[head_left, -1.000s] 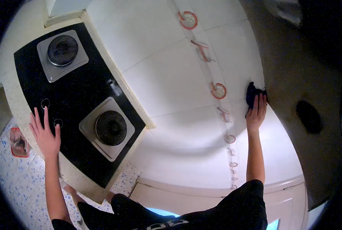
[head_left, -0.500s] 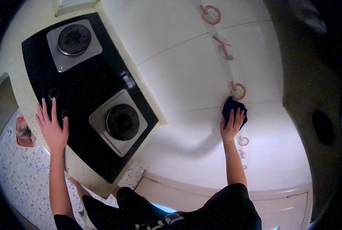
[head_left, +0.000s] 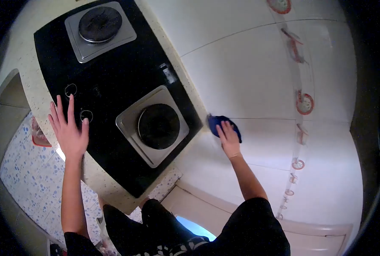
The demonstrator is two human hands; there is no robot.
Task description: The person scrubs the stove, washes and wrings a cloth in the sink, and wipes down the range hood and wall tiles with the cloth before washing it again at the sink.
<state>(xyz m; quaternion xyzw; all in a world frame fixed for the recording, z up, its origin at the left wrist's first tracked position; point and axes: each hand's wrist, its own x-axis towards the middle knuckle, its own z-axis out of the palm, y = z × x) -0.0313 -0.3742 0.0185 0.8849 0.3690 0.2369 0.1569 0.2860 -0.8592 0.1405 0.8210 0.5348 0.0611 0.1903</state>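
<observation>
My right hand (head_left: 229, 140) presses a dark blue cloth (head_left: 218, 126) against the white tiled wall (head_left: 258, 85), low down beside the counter's back edge. Its fingers lie over the cloth, which bunches around them. On the other side, my left hand (head_left: 71, 133) rests with fingers spread at the front edge of the black stove (head_left: 109, 94), holding nothing. Its fingertips are close to two round knobs (head_left: 86, 115). Two burners sit on square metal plates: the nearer burner (head_left: 158, 126) lies between my hands, and the farther burner (head_left: 100, 24) is toward the top.
A speckled counter (head_left: 109, 181) borders the stove. Along the wall runs a strip of red-and-white decorations (head_left: 305, 103). Down at the left are a blue-spotted floor (head_left: 32, 179) and a red-rimmed container (head_left: 40, 138). A pale door (head_left: 198, 202) stands at the bottom.
My right hand has slid the cloth down the wall, from the decorated strip to the counter's back edge. My left hand stays on the stove front. The view has shifted.
</observation>
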